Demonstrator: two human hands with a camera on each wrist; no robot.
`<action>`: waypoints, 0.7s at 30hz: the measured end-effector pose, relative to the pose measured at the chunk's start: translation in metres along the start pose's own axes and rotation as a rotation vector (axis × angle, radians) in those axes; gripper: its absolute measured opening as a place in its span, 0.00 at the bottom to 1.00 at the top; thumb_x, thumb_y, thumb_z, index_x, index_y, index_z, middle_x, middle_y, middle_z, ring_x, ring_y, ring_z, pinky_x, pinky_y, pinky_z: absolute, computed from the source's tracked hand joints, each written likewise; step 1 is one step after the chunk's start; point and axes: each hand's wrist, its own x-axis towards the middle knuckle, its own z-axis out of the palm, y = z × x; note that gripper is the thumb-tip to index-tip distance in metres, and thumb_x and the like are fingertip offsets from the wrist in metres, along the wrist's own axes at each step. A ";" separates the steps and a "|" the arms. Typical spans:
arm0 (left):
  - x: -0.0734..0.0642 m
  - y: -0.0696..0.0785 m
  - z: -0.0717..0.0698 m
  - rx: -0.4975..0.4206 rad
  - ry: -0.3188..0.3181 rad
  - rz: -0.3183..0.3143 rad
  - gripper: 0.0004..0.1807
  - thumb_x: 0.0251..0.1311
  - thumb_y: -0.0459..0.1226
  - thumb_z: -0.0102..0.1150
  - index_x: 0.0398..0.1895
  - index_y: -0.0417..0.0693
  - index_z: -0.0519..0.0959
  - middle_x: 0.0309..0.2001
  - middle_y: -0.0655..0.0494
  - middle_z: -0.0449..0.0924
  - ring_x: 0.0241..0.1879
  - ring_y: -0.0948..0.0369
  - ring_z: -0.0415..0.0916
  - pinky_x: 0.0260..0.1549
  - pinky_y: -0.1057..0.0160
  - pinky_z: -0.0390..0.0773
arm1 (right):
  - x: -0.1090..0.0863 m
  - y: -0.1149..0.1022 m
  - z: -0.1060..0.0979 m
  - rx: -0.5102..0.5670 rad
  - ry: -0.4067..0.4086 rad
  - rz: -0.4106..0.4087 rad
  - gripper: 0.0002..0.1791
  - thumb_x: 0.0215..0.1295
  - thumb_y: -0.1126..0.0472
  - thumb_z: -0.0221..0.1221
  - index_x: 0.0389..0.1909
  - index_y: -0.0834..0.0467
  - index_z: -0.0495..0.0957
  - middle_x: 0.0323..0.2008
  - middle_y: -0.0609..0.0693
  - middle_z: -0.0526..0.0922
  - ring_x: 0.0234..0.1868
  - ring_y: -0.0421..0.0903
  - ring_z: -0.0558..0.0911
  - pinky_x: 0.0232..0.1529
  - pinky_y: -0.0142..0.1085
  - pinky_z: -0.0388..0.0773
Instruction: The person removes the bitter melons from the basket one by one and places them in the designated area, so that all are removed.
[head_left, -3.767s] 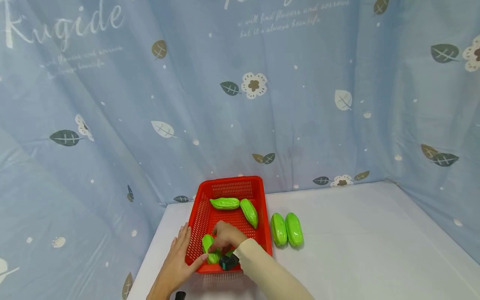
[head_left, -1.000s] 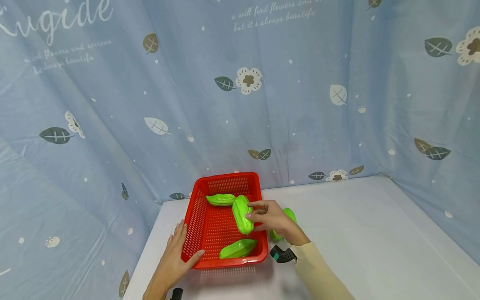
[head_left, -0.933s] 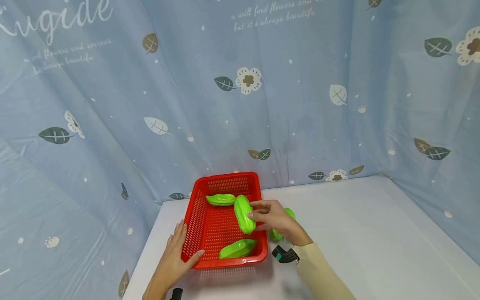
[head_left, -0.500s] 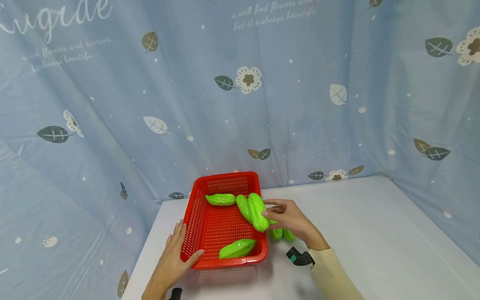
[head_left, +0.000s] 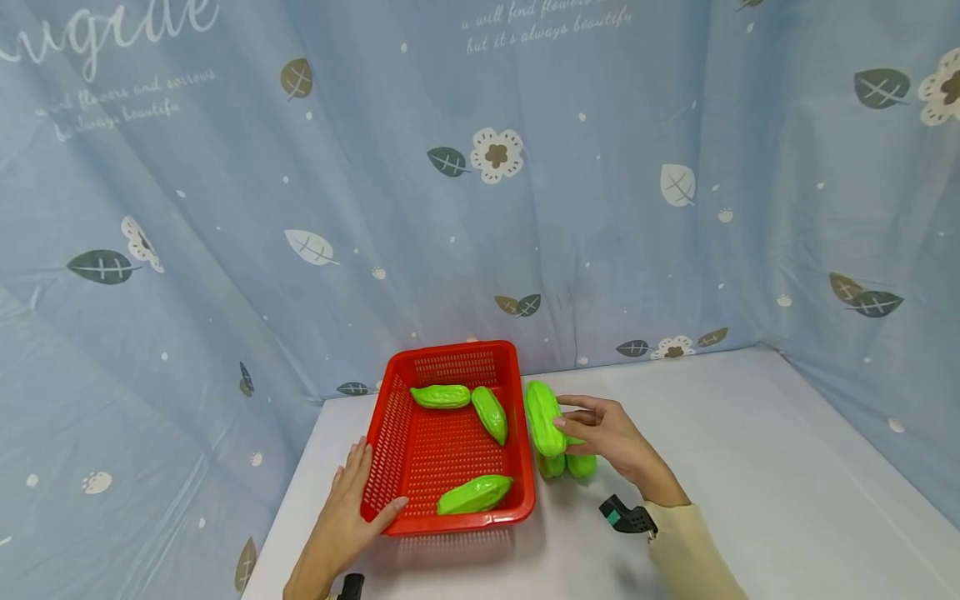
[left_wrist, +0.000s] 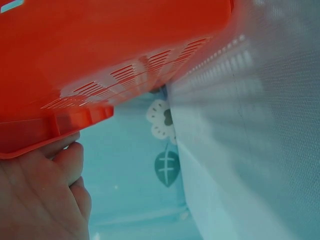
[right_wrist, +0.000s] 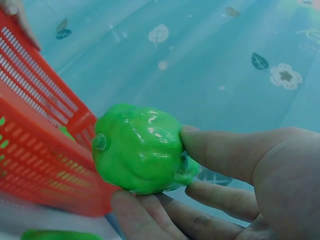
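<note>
My right hand [head_left: 609, 435] pinches a ridged, bright green bitter melon [head_left: 546, 418] between thumb and fingers, just outside the right rim of a red plastic basket [head_left: 528, 467]. In the right wrist view the melon [right_wrist: 137, 150] shows its stubby stem end, with the thumb above and fingers below. My left hand [head_left: 345, 521] rests along the basket's left side, fingers extended and thumb at the front rim. Inside the basket lie three more melons: one at the back [head_left: 440, 397], one at the right [head_left: 490, 415] and one at the front [head_left: 475, 495].
Two bitter melons stand side by side on the white table [head_left: 720, 483], right of the basket; the left one [head_left: 551, 467] and right one [head_left: 582, 465] are partly covered by the held melon and hand. A blue patterned curtain [head_left: 600, 250] borders the table.
My right hand has come out of the basket's front left with a bitter melon and carried it right, across the right rim. My left hand has stayed at the basket's left side.
</note>
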 end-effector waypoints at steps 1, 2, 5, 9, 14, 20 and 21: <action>0.000 0.000 0.000 0.000 0.002 0.001 0.60 0.59 0.62 0.65 0.84 0.40 0.47 0.86 0.45 0.40 0.84 0.41 0.39 0.77 0.29 0.48 | -0.001 0.000 -0.002 -0.002 0.004 -0.001 0.34 0.72 0.57 0.64 0.73 0.66 0.68 0.63 0.71 0.79 0.53 0.51 0.88 0.54 0.55 0.86; 0.000 0.000 0.000 0.002 0.005 0.002 0.60 0.59 0.62 0.65 0.84 0.40 0.47 0.86 0.45 0.40 0.84 0.41 0.39 0.77 0.29 0.48 | -0.001 0.001 -0.004 -0.003 0.007 -0.001 0.33 0.72 0.58 0.64 0.73 0.66 0.68 0.63 0.71 0.79 0.53 0.51 0.88 0.55 0.56 0.85; 0.000 0.001 0.000 0.004 0.013 0.008 0.60 0.59 0.61 0.65 0.84 0.40 0.47 0.85 0.44 0.41 0.84 0.41 0.40 0.77 0.29 0.49 | -0.003 0.002 -0.011 -0.021 0.019 -0.003 0.33 0.73 0.57 0.63 0.74 0.66 0.67 0.64 0.71 0.78 0.54 0.51 0.88 0.55 0.56 0.85; 0.000 0.001 0.000 0.008 0.012 0.008 0.60 0.59 0.62 0.65 0.84 0.40 0.48 0.85 0.44 0.41 0.84 0.41 0.40 0.77 0.29 0.48 | -0.006 0.004 -0.017 -0.042 0.028 0.001 0.34 0.73 0.56 0.63 0.75 0.65 0.66 0.65 0.71 0.77 0.55 0.52 0.87 0.55 0.54 0.86; 0.000 0.001 0.000 0.011 0.003 0.001 0.61 0.58 0.62 0.65 0.84 0.40 0.47 0.86 0.45 0.41 0.84 0.41 0.40 0.77 0.29 0.48 | -0.010 0.008 -0.026 -0.046 0.038 -0.001 0.35 0.74 0.56 0.63 0.75 0.65 0.65 0.66 0.72 0.76 0.58 0.53 0.86 0.54 0.52 0.86; -0.001 0.000 0.001 0.004 0.011 0.009 0.60 0.58 0.61 0.66 0.84 0.40 0.47 0.85 0.44 0.42 0.84 0.41 0.40 0.76 0.28 0.49 | -0.012 0.013 -0.035 -0.056 0.054 0.000 0.36 0.73 0.55 0.63 0.76 0.65 0.64 0.67 0.72 0.76 0.58 0.51 0.86 0.54 0.50 0.87; -0.001 0.000 0.001 0.003 0.012 0.010 0.60 0.58 0.61 0.66 0.84 0.41 0.47 0.85 0.44 0.42 0.84 0.41 0.40 0.76 0.28 0.49 | -0.013 0.014 -0.037 -0.061 0.055 0.000 0.36 0.74 0.55 0.63 0.76 0.65 0.64 0.67 0.72 0.75 0.58 0.51 0.86 0.54 0.50 0.87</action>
